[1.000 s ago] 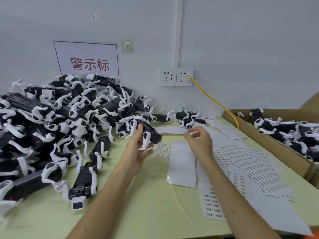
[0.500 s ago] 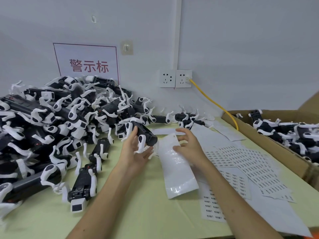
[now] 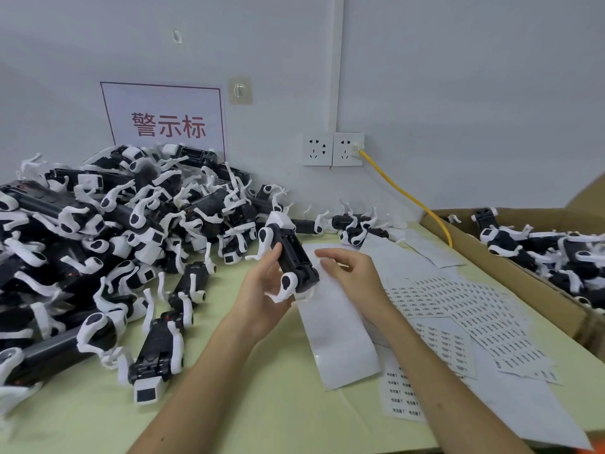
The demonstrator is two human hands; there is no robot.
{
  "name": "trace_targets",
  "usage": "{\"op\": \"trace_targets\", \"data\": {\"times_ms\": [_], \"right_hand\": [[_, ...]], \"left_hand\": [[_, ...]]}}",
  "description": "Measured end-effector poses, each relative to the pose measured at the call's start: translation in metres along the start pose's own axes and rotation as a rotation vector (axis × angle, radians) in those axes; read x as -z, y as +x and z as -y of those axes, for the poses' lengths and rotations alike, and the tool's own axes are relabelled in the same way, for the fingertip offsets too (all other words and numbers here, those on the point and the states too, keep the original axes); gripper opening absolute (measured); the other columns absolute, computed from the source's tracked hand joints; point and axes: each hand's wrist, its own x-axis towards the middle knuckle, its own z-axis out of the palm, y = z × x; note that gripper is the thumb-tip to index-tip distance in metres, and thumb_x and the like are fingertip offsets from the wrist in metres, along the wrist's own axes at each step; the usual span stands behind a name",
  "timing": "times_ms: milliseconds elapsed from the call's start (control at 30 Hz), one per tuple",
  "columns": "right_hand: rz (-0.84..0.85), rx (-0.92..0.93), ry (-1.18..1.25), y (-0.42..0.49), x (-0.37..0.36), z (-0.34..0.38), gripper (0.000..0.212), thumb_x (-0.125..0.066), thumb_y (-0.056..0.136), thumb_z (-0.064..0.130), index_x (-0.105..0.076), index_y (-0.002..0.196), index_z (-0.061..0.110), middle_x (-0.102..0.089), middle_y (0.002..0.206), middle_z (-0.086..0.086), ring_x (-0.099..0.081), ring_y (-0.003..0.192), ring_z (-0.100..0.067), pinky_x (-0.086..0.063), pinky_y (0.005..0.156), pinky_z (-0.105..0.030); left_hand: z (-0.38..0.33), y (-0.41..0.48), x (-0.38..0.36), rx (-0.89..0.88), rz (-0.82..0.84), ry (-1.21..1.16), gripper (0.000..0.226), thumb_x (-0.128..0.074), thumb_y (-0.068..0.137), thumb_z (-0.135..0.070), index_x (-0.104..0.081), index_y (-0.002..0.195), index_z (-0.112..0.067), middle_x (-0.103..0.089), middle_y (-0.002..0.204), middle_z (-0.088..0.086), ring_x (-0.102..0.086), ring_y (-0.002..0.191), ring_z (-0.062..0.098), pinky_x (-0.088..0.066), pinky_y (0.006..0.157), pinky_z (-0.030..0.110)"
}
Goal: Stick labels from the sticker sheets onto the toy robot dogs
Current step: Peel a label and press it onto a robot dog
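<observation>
I see the left hand (image 3: 262, 291) gripping one toy robot dog (image 3: 292, 257) above the table (image 3: 262, 407), its black underside turned up. The right hand (image 3: 355, 276) hovers just beside it over a blank white sheet (image 3: 340, 342). Its fingers are bent, but I can't tell whether they pinch a label. Printed sticker sheets (image 3: 458, 306) lie to the right, and the pile of dogs (image 3: 98, 240) sits to the left.

toy robot dogs (image 3: 98, 257): heaped on table (image 3: 262, 404), left | sticker sheets (image 3: 458, 299): flat on table, right (overlapping) | box (image 3: 510, 273): far right, dogs inside | sign (image 3: 163, 119): wall behind heap | sockets (image 3: 332, 149): wall, behind sheets
</observation>
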Motion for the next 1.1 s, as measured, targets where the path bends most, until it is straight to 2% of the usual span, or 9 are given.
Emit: {"op": "trace_targets", "data": {"times_ms": [233,500,600,667,767,867,967,1033,1100], "right_hand": [[-0.039,-0.049,0.064,-0.0007,-0.0015,-0.0017,0.026,-0.075,0.09,0.01,-0.07,0.113,0.022,-0.077,0.089,0.002,-0.069,0.081,-0.007,-0.051,0.075,-0.017],[-0.054,0.001,-0.037,0.0006,-0.0013,0.0,0.02,-0.079,0.086,0.007,-0.075,0.1,0.02,-0.074,0.099,0.009,-0.068,0.089,-0.001,-0.053,0.082,-0.018],[-0.069,0.007,-0.081,0.0008,0.0001,-0.0012,0.018,-0.081,0.085,0.012,-0.075,0.096,0.025,-0.073,0.092,0.012,-0.067,0.085,0.002,-0.052,0.082,-0.017],[-0.081,0.01,-0.093,0.0009,0.0015,-0.002,0.017,-0.083,0.085,0.015,-0.076,0.093,0.029,-0.073,0.084,0.011,-0.066,0.08,0.004,-0.051,0.08,-0.017],[-0.066,0.024,-0.08,0.0006,0.0017,-0.0016,0.016,-0.083,0.085,0.022,-0.076,0.085,0.036,-0.074,0.077,0.015,-0.067,0.074,0.002,-0.05,0.074,-0.016],[-0.036,0.031,-0.048,0.0007,0.0004,-0.0019,0.005,-0.082,0.087,0.025,-0.081,0.088,0.03,-0.077,0.084,0.012,-0.073,0.082,-0.01,-0.056,0.077,-0.025],[-0.018,0.041,-0.047,-0.0005,-0.0007,-0.0018,0.004,-0.08,0.089,0.024,-0.083,0.092,0.026,-0.078,0.087,0.008,-0.074,0.086,-0.02,-0.057,0.082,-0.037],[-0.017,0.053,-0.058,-0.0016,-0.0009,-0.0013,0.006,-0.08,0.089,0.025,-0.082,0.088,0.03,-0.078,0.085,0.009,-0.073,0.084,-0.021,-0.056,0.078,-0.034],[-0.031,0.07,-0.092,-0.0012,-0.0007,-0.0019,0.011,-0.079,0.09,0.024,-0.08,0.083,0.032,-0.076,0.081,0.012,-0.071,0.078,-0.015,-0.053,0.071,-0.025]], "left_hand": [[0.0009,-0.0023,-0.002,-0.021,0.061,0.042,0.034,-0.056,0.099,-0.044,-0.074,0.106,-0.016,-0.071,0.093,0.004,-0.068,0.086,0.021,-0.056,0.076,0.027],[0.002,-0.002,-0.0026,-0.049,0.105,0.121,0.036,-0.055,0.097,-0.042,-0.076,0.108,-0.014,-0.073,0.103,0.007,-0.07,0.091,0.023,-0.056,0.076,0.026],[0.0021,-0.0019,-0.003,-0.022,0.101,0.167,0.047,-0.059,0.094,-0.044,-0.07,0.123,-0.008,-0.069,0.117,0.014,-0.067,0.103,0.028,-0.056,0.083,0.029],[0.0016,-0.0026,-0.0035,-0.01,0.113,0.183,0.047,-0.063,0.093,-0.048,-0.073,0.121,-0.013,-0.07,0.12,0.012,-0.066,0.107,0.026,-0.055,0.087,0.029],[-0.0012,-0.0038,-0.0043,-0.013,0.232,0.212,0.042,-0.049,0.103,-0.045,-0.074,0.121,-0.017,-0.072,0.127,0.001,-0.067,0.116,0.017,-0.053,0.092,0.024],[-0.0024,-0.0014,-0.0011,-0.021,0.309,0.201,0.046,-0.036,0.11,-0.037,-0.069,0.128,-0.011,-0.065,0.14,0.006,-0.061,0.128,0.02,-0.049,0.101,0.029],[0.0003,0.0011,0.0026,-0.028,0.283,0.193,0.047,-0.039,0.109,-0.039,-0.065,0.132,-0.007,-0.06,0.144,0.014,-0.057,0.131,0.028,-0.043,0.108,0.041],[0.002,0.0031,0.0048,-0.022,0.256,0.185,0.049,-0.042,0.108,-0.04,-0.062,0.134,-0.003,-0.058,0.147,0.017,-0.056,0.132,0.031,-0.042,0.11,0.043],[0.0018,0.0028,0.0042,-0.025,0.221,0.171,0.044,-0.046,0.106,-0.04,-0.067,0.129,-0.01,-0.063,0.141,0.014,-0.06,0.127,0.029,-0.05,0.102,0.035]]}}
